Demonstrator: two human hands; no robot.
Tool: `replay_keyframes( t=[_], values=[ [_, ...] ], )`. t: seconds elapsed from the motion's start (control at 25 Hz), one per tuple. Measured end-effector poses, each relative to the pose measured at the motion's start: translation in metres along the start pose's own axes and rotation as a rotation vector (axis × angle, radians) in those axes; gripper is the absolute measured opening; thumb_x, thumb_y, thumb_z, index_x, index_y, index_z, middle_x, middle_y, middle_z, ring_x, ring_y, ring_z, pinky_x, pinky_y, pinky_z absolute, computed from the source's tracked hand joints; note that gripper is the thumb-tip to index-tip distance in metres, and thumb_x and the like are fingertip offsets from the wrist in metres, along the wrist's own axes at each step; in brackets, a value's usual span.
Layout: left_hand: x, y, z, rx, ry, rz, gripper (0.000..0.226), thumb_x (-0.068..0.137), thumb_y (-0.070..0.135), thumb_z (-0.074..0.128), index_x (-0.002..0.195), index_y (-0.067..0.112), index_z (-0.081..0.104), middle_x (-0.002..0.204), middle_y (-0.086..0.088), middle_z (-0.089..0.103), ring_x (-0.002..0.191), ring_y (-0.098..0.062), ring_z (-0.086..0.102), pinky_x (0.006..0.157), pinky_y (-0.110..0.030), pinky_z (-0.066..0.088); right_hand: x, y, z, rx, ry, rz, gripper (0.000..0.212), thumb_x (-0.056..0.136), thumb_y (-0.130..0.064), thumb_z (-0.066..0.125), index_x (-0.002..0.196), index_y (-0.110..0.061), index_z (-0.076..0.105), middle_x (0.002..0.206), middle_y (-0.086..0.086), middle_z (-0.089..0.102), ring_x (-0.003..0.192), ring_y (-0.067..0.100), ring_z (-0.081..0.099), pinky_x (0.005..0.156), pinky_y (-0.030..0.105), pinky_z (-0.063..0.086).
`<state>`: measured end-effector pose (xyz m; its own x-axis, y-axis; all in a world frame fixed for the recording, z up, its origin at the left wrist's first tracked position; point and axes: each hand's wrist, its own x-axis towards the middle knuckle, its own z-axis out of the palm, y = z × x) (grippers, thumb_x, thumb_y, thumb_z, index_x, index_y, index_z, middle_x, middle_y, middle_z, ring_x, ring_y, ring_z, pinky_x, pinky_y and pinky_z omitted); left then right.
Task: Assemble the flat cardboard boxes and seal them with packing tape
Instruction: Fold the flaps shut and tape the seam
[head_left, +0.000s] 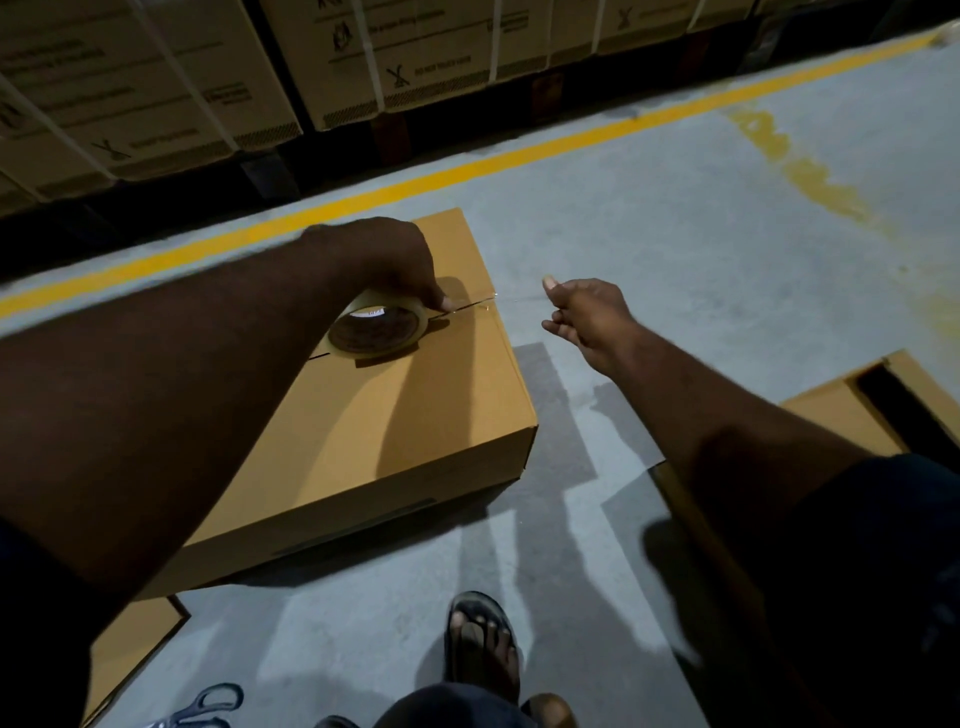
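An assembled brown cardboard box (415, 415) lies on the grey floor with its top flaps closed. On its top sits a roll of clear packing tape (376, 332), and my left hand (384, 260) grips the roll from above. A thin strip of tape (509, 299) runs from the roll past the box's right edge. My right hand (584, 317) pinches the strip's free end in the air to the right of the box.
Another cardboard box (852, 410) with an open gap lies at the right. A flat cardboard piece (130, 649) lies at the lower left, with blue-handled scissors (208, 706) beside it. My sandalled foot (480, 644) is below the box. Strapped cartons (156, 93) stand beyond the yellow floor line (467, 161).
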<state>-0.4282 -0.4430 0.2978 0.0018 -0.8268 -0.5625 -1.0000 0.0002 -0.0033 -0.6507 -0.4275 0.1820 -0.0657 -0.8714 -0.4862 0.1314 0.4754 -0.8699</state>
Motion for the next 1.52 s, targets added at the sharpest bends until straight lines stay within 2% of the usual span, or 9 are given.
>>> replay_keyframes(
  t=[0.4, 0.56, 0.64, 0.72, 0.8, 0.92, 1.08, 1.32, 1.52],
  values=[
    [0.011, 0.000, 0.010, 0.009, 0.041, -0.003, 0.058, 0.071, 0.063, 0.078, 0.106, 0.017, 0.074, 0.105, -0.004, 0.069, 0.096, -0.025, 0.063, 0.083, -0.036, 0.050, -0.011, 0.048, 0.052, -0.065, -0.048, 0.207, 0.017, 0.093, -0.023, 0.069, 0.086, -0.008, 0.065, 0.070, 0.007, 0.062, 0.070, 0.025, 0.055, 0.065, 0.033, 0.049],
    [0.011, -0.002, 0.013, 0.002, 0.080, -0.024, 0.061, 0.065, 0.066, 0.080, 0.103, 0.019, 0.073, 0.097, -0.002, 0.069, 0.090, -0.025, 0.064, 0.082, -0.039, 0.054, -0.008, 0.040, 0.058, -0.247, -0.002, 0.155, 0.037, 0.094, -0.037, 0.067, 0.071, -0.009, 0.058, 0.066, 0.007, 0.058, 0.058, 0.022, 0.053, 0.045, 0.020, 0.041],
    [0.010, -0.001, 0.014, 0.005, 0.096, -0.034, 0.061, 0.064, 0.067, 0.080, 0.102, 0.020, 0.072, 0.095, -0.002, 0.068, 0.089, -0.025, 0.063, 0.079, -0.037, 0.053, -0.012, 0.048, 0.052, -0.360, -0.023, 0.203, 0.050, 0.088, -0.057, 0.065, 0.083, -0.008, 0.060, 0.072, 0.013, 0.063, 0.066, 0.028, 0.062, 0.050, 0.026, 0.048],
    [0.007, -0.001, 0.014, 0.011, 0.114, -0.033, 0.060, 0.065, 0.066, 0.080, 0.101, 0.019, 0.072, 0.092, -0.002, 0.068, 0.088, -0.025, 0.063, 0.077, -0.036, 0.052, -0.013, 0.065, 0.044, -0.479, -0.022, 0.247, 0.042, 0.088, -0.045, 0.067, 0.096, -0.004, 0.063, 0.083, 0.020, 0.066, 0.081, 0.035, 0.067, 0.065, 0.040, 0.058],
    [0.006, -0.001, 0.015, 0.003, 0.119, -0.038, 0.059, 0.066, 0.067, 0.079, 0.101, 0.019, 0.072, 0.092, -0.001, 0.067, 0.088, -0.025, 0.063, 0.077, -0.036, 0.053, -0.018, 0.061, 0.038, -0.524, 0.068, 0.095, 0.013, 0.092, -0.019, 0.059, 0.088, -0.007, 0.062, 0.088, 0.015, 0.066, 0.087, 0.032, 0.066, 0.073, 0.040, 0.058],
    [0.004, -0.001, 0.014, -0.008, 0.138, -0.038, 0.056, 0.066, 0.065, 0.079, 0.098, 0.020, 0.072, 0.091, -0.001, 0.068, 0.088, -0.024, 0.063, 0.071, -0.034, 0.050, -0.044, 0.011, 0.057, -0.403, 0.034, -0.168, 0.029, 0.098, -0.037, 0.048, 0.095, -0.016, 0.068, 0.105, 0.007, 0.071, 0.099, 0.027, 0.067, 0.090, 0.048, 0.055],
    [-0.002, 0.001, 0.011, 0.018, 0.167, -0.019, 0.045, 0.082, 0.054, 0.070, 0.106, 0.015, 0.071, 0.092, -0.005, 0.066, 0.085, -0.025, 0.061, 0.072, -0.035, 0.051, -0.083, -0.010, 0.099, -0.759, -0.104, -0.259, 0.067, 0.104, -0.059, 0.022, 0.148, -0.012, 0.039, 0.147, 0.017, 0.043, 0.132, 0.035, 0.046, 0.104, 0.046, 0.041],
    [-0.029, -0.028, 0.005, -0.034, 0.185, 0.210, 0.041, 0.095, 0.052, 0.058, 0.122, 0.024, 0.068, 0.132, -0.004, 0.062, 0.119, -0.025, 0.055, 0.094, -0.036, 0.044, -0.088, 0.026, 0.106, -1.223, -0.001, -0.536, 0.066, 0.106, -0.049, 0.018, 0.160, -0.011, 0.007, 0.168, 0.011, -0.008, 0.153, 0.034, 0.009, 0.110, 0.056, 0.038],
    [-0.066, -0.081, 0.003, 0.022, 0.057, 0.202, 0.049, 0.081, 0.071, 0.061, 0.111, 0.033, 0.070, 0.120, 0.000, 0.065, 0.109, -0.021, 0.054, 0.094, -0.035, 0.044, -0.092, 0.032, 0.116, -1.315, -0.004, -0.559, 0.073, 0.103, -0.056, 0.013, 0.160, -0.012, 0.002, 0.168, 0.004, -0.011, 0.155, 0.032, 0.000, 0.114, 0.062, 0.027]
  ],
)
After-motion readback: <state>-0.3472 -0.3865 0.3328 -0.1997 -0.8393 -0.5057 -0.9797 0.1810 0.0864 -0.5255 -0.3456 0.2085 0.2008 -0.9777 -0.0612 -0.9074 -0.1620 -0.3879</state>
